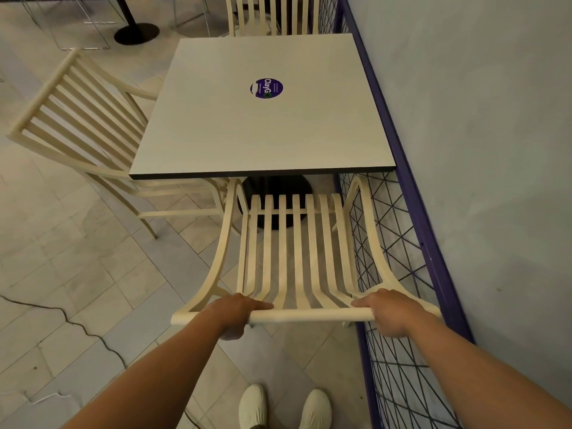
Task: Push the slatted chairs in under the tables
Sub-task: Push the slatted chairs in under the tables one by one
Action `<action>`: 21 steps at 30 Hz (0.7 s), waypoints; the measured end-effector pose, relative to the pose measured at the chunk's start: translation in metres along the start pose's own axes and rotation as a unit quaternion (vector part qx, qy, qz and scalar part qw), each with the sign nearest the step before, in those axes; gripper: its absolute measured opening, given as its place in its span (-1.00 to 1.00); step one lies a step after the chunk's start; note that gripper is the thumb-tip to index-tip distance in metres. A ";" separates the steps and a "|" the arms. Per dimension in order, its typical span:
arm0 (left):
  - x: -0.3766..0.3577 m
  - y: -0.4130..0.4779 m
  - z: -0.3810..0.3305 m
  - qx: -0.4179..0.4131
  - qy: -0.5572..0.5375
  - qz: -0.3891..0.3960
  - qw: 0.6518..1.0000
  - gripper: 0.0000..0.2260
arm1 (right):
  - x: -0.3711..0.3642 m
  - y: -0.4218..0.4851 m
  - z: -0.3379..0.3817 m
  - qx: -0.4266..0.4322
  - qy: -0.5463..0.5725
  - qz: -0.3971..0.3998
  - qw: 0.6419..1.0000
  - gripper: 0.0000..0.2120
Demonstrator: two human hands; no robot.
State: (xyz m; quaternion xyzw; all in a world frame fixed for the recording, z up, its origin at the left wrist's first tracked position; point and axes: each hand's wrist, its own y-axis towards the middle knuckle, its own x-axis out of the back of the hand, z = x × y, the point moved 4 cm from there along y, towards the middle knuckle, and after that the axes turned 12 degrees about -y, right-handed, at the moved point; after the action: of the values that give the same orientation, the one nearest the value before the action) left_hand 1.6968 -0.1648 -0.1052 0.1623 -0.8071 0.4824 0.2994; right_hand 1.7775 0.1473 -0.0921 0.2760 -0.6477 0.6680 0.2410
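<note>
Lower centre: left hand (236,315) and right hand (390,314) both clenched around cream slatted chair's (294,258) top rail, fingers wrapped over it.

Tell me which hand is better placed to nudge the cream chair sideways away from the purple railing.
Probably the right hand. It grips the top rail of the cream slatted chair at the end beside the purple wire-mesh railing, so it can push that side off; the left hand grips the far end.
</note>
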 end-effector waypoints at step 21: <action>-0.002 -0.009 -0.005 0.007 -0.008 0.008 1.000 -0.30 | -0.005 -0.004 0.002 -0.006 0.001 -0.008 1.000 -0.33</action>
State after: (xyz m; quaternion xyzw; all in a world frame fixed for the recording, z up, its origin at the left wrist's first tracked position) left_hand 1.7054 -0.1645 -0.0984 0.1620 -0.8074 0.4890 0.2877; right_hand 1.7845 0.1457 -0.0925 0.2790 -0.6493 0.6622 0.2491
